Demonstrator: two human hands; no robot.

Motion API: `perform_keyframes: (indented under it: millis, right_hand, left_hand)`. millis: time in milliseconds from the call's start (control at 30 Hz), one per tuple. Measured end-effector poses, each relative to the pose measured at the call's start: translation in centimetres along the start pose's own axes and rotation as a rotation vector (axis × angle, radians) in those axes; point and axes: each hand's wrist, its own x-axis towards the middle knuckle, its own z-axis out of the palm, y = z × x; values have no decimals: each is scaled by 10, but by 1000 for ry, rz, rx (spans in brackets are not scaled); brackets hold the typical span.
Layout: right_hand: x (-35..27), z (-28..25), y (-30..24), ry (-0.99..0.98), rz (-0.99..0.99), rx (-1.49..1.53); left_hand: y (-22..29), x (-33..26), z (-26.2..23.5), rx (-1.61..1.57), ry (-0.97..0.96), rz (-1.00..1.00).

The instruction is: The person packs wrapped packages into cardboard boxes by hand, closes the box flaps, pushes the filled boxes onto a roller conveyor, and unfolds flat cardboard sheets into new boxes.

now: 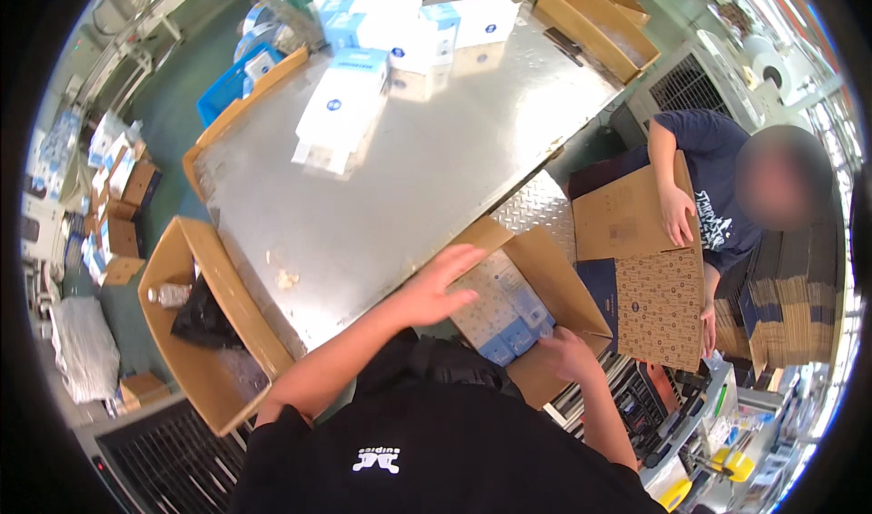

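Below the table's near edge stands an open cardboard box (556,273) with blue-and-white patterned packs (505,307) packed inside. My left hand (441,285) hovers over its left side, fingers stretched out and apart, holding nothing. My right hand (567,354) is at the box's near right side, beside the blue ends of the packs. Motion blurs its fingers, so whether they grip anything is unclear. On the metal table (381,214) lie several white-and-blue cartons, one carton (338,105) nearest to me and others in a group (400,37) behind it.
At right, a co-worker (718,178) holds a patterned cardboard box (658,305) with open flaps. Flattened cardboard (795,305) is stacked behind. A cardboard box (218,332) with a black bag hangs by the table's left edge. A brown tray (599,28) sits at the far right corner.
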Motion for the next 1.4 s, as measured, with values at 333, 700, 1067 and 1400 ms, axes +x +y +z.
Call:
perform_keyframes:
  millis: [333,700,1067,1400]
  right_hand:
    - [132,-38,-98,189,265,749]
    - [520,-67,-220,-60,261,1394]
    - [704,-277,-184,469,-215,-378]
    - [737,-255,-318,363,-570,-54]
  left_hand:
    - [-171,73,-298,921,599,-456]
    - [-273,79,-289,-393,714,-397]
    - [-125,-49,-390,558,568,-888]
    - [-195,7,-353,-829,926,-364]
